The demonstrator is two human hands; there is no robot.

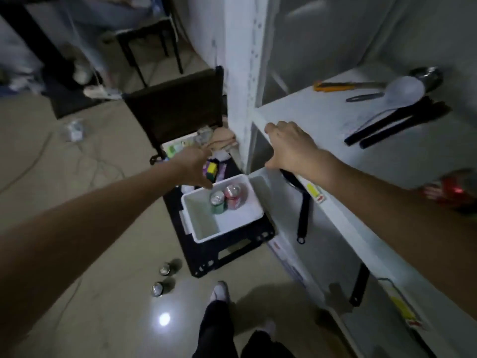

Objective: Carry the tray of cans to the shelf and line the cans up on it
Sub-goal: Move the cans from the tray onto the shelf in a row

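A white tray (204, 223) rests on a black crate (232, 257) on the floor beside the white shelf (309, 117). Inside it stand a red can (233, 196) and a green can (217, 202), touching each other at the far end. My left hand (192, 165) hovers just above the tray's far left rim, fingers apart and holding nothing. Over the shelf's front edge lies my right hand (289, 148), palm down with nothing in it. A red can (454, 189), blurred, stands on the shelf at the right edge of view.
Two more cans (165, 268) (158, 289) stand on the floor near my feet. Ladles, black utensils (395, 125) and an orange-handled tool (333, 86) lie on the shelf top. A black pan (302, 210) sits on the lower shelf. A dark chair (175, 112) with clutter stands behind the crate.
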